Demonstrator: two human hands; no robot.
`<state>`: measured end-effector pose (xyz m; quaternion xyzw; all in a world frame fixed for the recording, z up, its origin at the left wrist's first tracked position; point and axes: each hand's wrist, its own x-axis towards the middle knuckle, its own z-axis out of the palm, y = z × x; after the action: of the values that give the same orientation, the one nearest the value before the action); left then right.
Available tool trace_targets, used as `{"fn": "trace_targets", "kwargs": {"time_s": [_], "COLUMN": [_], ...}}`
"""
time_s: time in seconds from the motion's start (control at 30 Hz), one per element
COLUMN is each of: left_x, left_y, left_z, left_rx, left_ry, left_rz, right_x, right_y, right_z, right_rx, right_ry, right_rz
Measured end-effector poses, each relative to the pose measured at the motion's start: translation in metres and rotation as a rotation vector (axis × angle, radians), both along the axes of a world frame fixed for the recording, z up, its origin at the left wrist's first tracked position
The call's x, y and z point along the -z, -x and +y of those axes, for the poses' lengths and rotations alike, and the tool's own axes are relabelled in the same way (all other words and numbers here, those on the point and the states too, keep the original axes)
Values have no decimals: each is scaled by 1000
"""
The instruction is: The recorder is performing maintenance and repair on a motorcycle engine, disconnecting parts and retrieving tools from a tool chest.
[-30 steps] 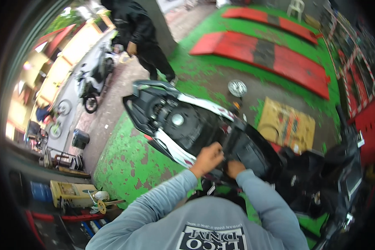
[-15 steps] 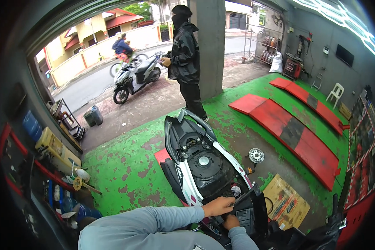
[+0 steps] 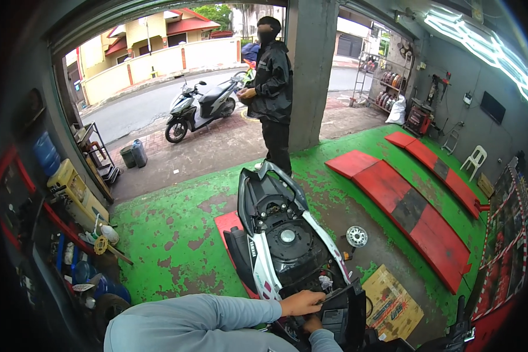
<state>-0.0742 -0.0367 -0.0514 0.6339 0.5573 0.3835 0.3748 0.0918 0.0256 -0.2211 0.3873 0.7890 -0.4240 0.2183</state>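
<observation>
A scooter [image 3: 246,246] stands before me with its seat area exposed: white side panels, a black tank section with a round cap [image 3: 287,236] and exposed wiring. My left hand [image 3: 304,303] has its fingers curled at the near end of that bay, by a black panel [image 3: 345,317]; what they hold is too small to make out. Just below it, my right hand [image 3: 312,322] reaches in beside the panel, its fingers hidden. A small crumpled whitish item [image 3: 325,281] lies just beyond my left hand.
A person in black [image 3: 268,82] stands beyond the scooter. Red ramps [image 3: 381,193], a silver disc [image 3: 356,236] and a cardboard sheet [image 3: 390,299] are on the right. A water dispenser [image 3: 76,193] stands left. Outside are a parked scooter [image 3: 202,108] and a road.
My view has tilted up toward the doorway and street. My hands stay at the scooter's bay. The cyclist outside has moved right, now mostly behind the person in black.
</observation>
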Motion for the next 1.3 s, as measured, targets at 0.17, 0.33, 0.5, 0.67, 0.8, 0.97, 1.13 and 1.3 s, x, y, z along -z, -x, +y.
{"fn": "trace_targets", "kwargs": {"time_s": [0.17, 0.33, 0.5, 0.67, 0.8, 0.97, 1.13, 1.3], "left_x": [6, 9, 7, 10, 5, 13, 7, 11], "left_y": [1, 4, 4, 3, 3, 11, -1, 7], "left_z": [6, 7, 8, 10, 12, 10, 23, 13], "left_rx": [8, 2, 10, 22, 41, -27, 40, -28], "left_ry": [20, 24, 18, -3, 41, 28, 23, 1], "left_rz": [-4, 9, 13, 10, 22, -47, -47, -57], "right_x": [30, 38, 47, 29, 36, -7, 84, 78], "right_y": [-4, -7, -11, -17, -12, 10, -24, -31], "right_z": [11, 4, 9, 11, 17, -4, 12, 22], "right_rx": [-21, -59, 72, 442, 384, -165, -74, 323], "right_ry": [-41, -220, 31, 491, 414, -274, -77, 476], "right_rz": [-59, 13, 50, 4, 33, -11, -299, -206]}}
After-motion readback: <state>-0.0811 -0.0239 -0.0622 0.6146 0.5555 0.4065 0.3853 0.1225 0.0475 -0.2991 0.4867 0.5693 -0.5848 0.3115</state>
